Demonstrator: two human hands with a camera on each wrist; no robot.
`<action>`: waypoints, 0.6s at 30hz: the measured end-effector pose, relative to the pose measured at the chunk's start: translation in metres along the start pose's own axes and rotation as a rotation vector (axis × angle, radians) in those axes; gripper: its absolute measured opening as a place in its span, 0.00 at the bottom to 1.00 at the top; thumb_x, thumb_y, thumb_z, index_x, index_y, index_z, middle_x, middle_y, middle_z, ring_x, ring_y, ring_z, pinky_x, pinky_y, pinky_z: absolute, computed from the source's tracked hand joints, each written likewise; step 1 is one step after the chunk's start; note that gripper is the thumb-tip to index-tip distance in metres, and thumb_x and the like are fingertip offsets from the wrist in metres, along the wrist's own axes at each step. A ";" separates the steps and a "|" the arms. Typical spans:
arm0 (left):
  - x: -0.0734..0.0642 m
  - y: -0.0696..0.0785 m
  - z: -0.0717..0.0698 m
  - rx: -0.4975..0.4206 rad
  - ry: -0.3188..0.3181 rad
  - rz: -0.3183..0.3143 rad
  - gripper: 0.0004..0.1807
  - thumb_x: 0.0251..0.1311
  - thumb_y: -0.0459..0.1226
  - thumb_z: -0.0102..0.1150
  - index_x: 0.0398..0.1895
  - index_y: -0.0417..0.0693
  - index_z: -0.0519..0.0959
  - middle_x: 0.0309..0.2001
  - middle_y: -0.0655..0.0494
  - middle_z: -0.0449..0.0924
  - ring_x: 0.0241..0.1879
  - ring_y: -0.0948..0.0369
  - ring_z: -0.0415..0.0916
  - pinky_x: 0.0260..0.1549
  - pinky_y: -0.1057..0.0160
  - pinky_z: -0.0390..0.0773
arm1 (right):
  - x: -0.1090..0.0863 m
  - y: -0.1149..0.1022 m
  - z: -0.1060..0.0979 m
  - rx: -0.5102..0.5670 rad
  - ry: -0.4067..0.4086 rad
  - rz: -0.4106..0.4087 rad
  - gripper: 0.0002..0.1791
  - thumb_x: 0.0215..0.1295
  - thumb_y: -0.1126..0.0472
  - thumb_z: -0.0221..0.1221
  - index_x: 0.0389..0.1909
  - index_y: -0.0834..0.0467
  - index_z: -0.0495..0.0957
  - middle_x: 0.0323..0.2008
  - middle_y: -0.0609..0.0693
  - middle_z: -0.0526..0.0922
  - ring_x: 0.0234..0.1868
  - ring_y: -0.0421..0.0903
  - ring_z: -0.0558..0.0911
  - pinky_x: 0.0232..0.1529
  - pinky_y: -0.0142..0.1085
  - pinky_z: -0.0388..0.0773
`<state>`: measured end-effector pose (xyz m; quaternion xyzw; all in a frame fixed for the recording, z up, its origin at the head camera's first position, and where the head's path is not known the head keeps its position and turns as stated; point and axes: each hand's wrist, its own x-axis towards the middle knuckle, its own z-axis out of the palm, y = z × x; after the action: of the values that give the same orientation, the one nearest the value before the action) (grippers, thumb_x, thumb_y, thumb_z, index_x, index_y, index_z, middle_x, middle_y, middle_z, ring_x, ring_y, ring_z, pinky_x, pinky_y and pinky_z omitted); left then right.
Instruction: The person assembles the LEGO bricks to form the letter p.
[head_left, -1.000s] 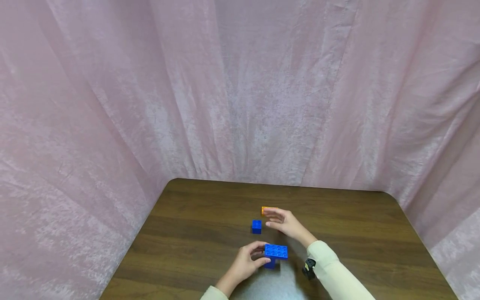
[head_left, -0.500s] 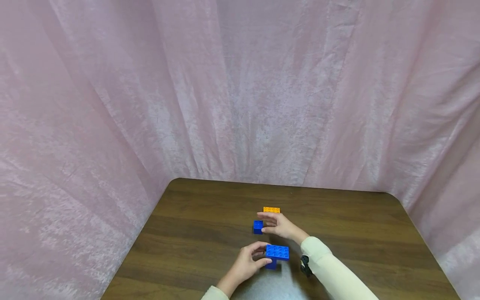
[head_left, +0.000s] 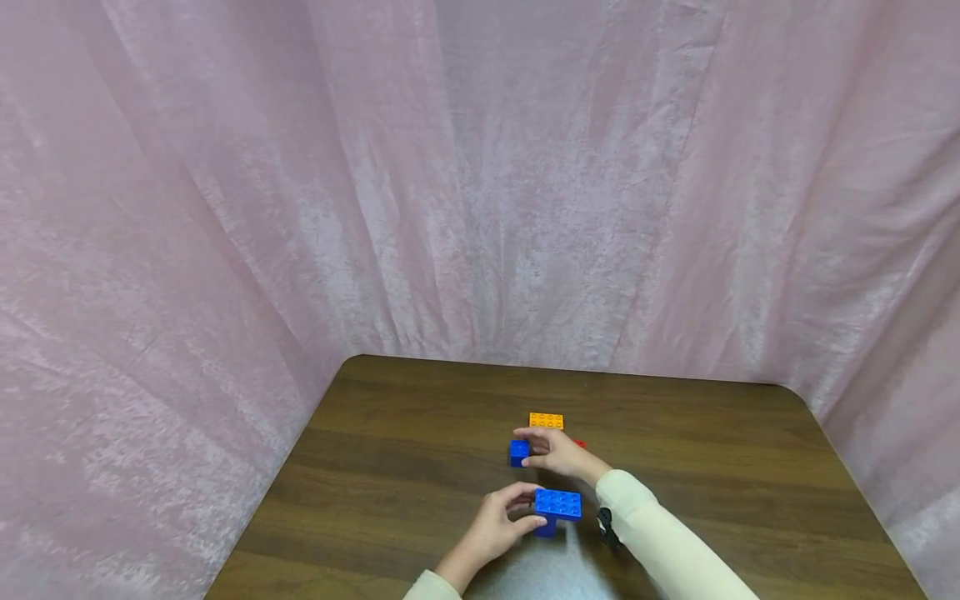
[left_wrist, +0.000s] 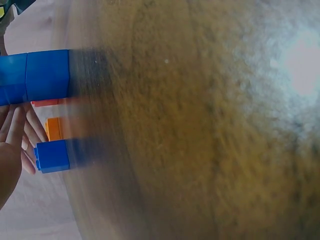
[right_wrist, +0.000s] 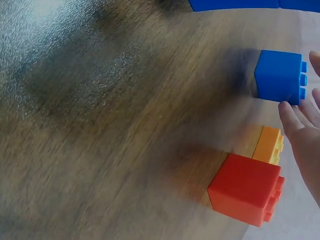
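Note:
In the head view my left hand [head_left: 495,527] holds a stack of blue toy bricks [head_left: 558,504], thumb on the near side and fingers behind. An eight-stud brick tops the stack and overhangs a narrower blue base to the right. Farther out, my right hand [head_left: 558,456] reaches round a small blue brick [head_left: 519,453], its thumb low at the right side and fingers extended past the far side. In the right wrist view a fingertip meets the lower corner of this blue brick [right_wrist: 280,77], and other fingers are spread beyond its studs.
A yellow-orange brick [head_left: 546,421] lies beyond my right hand. Partly hidden behind that hand is a red brick [right_wrist: 245,187], standing nearer than the orange one in the right wrist view. The wooden table [head_left: 405,433] ends at a pink curtain [head_left: 525,208].
My right hand has moved left and nearer, from beside the yellow-orange brick to the small blue brick, uncovering the orange and part of the red brick. My left hand keeps its hold.

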<state>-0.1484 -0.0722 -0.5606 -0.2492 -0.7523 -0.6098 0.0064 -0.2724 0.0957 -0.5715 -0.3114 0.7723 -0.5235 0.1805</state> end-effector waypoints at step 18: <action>0.000 0.004 -0.002 0.002 -0.014 -0.034 0.17 0.53 0.23 0.65 0.47 0.29 0.76 0.43 0.36 0.81 0.46 0.49 0.80 0.48 0.46 0.79 | 0.002 0.000 0.009 -0.031 0.069 0.054 0.20 0.61 0.76 0.59 0.55 0.73 0.71 0.53 0.70 0.76 0.55 0.67 0.75 0.56 0.57 0.73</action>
<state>-0.1473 -0.0740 -0.5563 -0.2407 -0.7572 -0.6071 -0.0092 -0.2683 0.0881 -0.5749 -0.2751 0.7941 -0.5168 0.1629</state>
